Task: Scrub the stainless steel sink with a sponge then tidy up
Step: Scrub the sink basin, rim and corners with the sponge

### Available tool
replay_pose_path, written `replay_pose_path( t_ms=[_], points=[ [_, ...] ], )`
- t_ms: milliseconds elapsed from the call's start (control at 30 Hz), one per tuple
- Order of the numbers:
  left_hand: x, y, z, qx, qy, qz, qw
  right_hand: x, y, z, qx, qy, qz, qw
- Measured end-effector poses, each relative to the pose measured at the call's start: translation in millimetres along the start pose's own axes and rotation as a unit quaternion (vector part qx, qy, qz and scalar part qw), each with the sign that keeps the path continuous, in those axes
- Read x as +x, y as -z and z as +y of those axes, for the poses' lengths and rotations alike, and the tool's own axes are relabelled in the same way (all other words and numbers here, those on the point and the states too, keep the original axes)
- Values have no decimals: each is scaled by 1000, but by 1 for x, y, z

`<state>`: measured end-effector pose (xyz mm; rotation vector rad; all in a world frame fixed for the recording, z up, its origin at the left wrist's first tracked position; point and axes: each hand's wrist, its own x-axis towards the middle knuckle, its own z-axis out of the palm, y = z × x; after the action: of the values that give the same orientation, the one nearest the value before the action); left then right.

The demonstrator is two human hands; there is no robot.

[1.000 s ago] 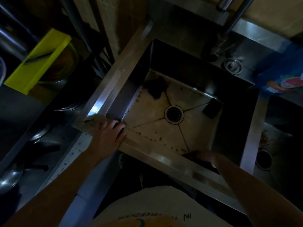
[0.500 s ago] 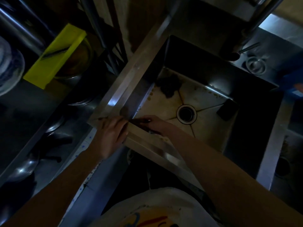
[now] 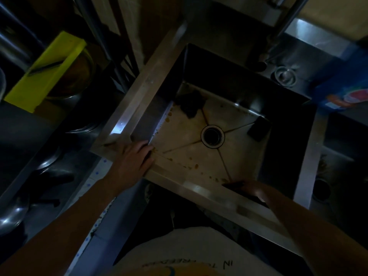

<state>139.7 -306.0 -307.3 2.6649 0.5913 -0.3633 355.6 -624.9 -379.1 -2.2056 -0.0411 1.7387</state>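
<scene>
Dim steel sink, left hand fingers straight on its rim; right hand fingers indistinct inside.

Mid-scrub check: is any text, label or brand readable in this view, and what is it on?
"IN T": on the person's white shirt, upside down to the camera; the rest of that line is blurred.
Blue packet right of the sink: coloured logo, lettering too blurred to read.
Nothing else is legible.
</scene>
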Motion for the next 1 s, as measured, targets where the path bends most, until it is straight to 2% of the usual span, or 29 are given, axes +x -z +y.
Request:
replay_pose_path(
  t_ms=[100, 267, 533, 700, 833, 1000],
  points=[
    [3, -7, 4, -10, -4, -5, 1000, -6, 12, 19, 8, -30, 49, 998],
    [2, -10, 7, -2, -3, 2, 1000, 0, 5, 11, -33, -62, 44, 997],
    [2, -11, 1, -19, -5, -14, 1000, 20, -55, -99, -63, 132, -8, 989],
    [5, -10, 8, -4, -15, -3, 1000, 22, -75, -143, -80, 199, -8, 977],
    [13, -11, 26, 18, -45, -10, 999, 24, -59, -114, -93, 171, -5, 981],
    [20, -17, 53, 26, -61, -27, 997, 14, -14, -13, -77, 68, 32, 994]
  ],
)
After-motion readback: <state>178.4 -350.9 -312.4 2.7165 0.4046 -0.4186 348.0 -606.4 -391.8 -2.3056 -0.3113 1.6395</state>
